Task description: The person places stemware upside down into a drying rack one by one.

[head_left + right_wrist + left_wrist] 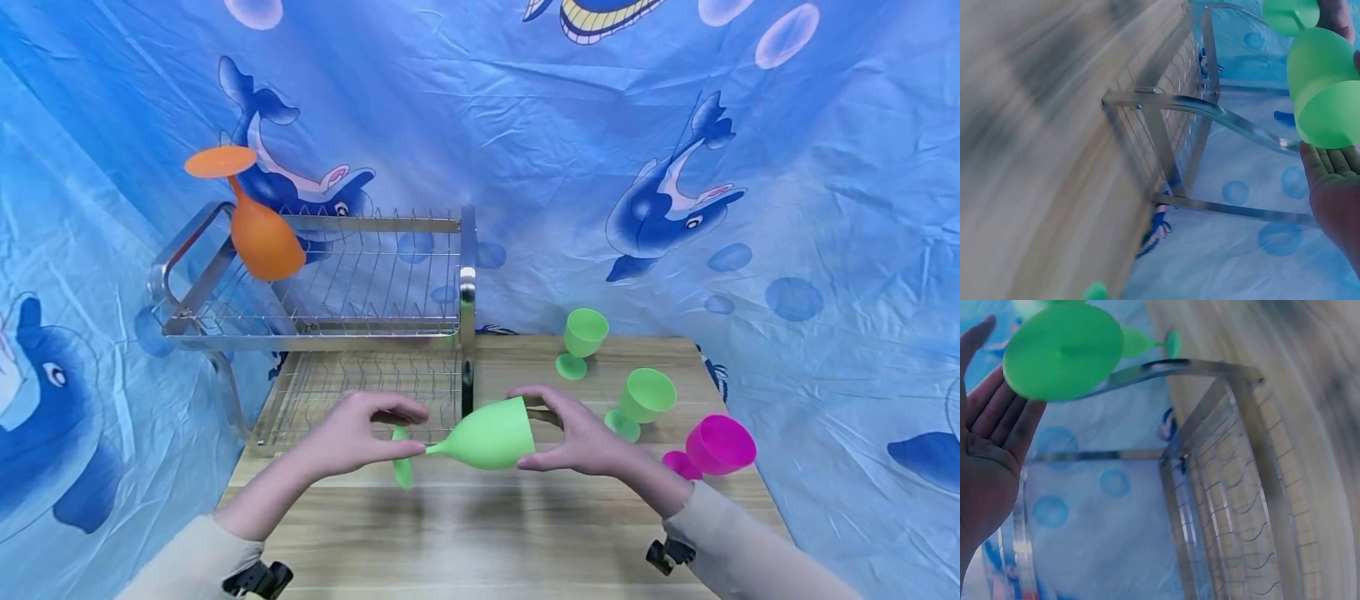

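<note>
A light green plastic wine goblet (pixel 487 435) is held sideways above the table, its bowl mouth facing right. My left hand (pixel 367 429) pinches its thin stem near the round foot (pixel 403 458). At the other end, my right hand (pixel 581 433) holds the bowl by its rim, thumb toward me and fingers behind. The left wrist view has the goblet's foot (pixel 1063 353) covering part of the left fingers. From the right wrist view I see into the bowl (pixel 1329 115), with the right hand (pixel 1338 200) beneath its rim.
Behind my left hand stands a two-tier metal dish rack (pixel 375 340). An orange goblet (pixel 266 237) hangs upside down, tilted, at its upper left. On the table's right are two short green goblets (pixel 587 332) (pixel 648 394) and a magenta goblet (pixel 720 444). A blue dolphin-print sheet (pixel 540 167) surrounds the table.
</note>
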The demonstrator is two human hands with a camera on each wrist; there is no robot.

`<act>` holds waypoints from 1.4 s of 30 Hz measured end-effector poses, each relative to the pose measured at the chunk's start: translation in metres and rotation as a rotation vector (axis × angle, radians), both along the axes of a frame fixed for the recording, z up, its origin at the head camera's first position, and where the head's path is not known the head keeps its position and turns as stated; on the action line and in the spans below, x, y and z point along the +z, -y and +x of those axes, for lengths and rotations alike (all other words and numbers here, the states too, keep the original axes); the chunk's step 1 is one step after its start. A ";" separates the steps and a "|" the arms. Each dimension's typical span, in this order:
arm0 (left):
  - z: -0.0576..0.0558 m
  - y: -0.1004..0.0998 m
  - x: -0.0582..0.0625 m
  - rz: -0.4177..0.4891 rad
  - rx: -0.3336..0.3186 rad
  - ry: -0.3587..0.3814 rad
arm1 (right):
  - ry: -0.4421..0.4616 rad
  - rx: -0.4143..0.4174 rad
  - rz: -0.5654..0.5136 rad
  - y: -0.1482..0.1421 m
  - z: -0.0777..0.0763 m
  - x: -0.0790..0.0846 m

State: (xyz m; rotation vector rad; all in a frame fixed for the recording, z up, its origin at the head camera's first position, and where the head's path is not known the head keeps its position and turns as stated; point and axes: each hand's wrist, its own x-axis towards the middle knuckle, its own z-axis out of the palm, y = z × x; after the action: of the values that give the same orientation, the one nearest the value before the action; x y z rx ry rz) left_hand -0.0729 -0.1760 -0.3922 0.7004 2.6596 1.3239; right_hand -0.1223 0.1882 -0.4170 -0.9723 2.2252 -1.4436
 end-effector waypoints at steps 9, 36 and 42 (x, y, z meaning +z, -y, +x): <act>0.009 0.042 0.010 0.235 0.078 -0.033 | 0.184 -0.054 -0.211 -0.005 0.010 -0.020; 0.015 -0.007 -0.058 0.858 -0.085 0.072 | 0.675 -0.066 -0.691 0.064 0.045 -0.042; 0.008 -0.025 -0.042 0.890 -0.112 0.085 | 0.732 -0.059 -0.699 0.074 0.049 -0.045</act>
State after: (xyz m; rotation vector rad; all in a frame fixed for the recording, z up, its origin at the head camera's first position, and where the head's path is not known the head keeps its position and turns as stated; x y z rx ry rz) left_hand -0.0652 -0.1514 -0.4345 0.8002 1.8306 2.4231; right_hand -0.0732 0.1145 -0.4616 -0.4043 1.2471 -2.2095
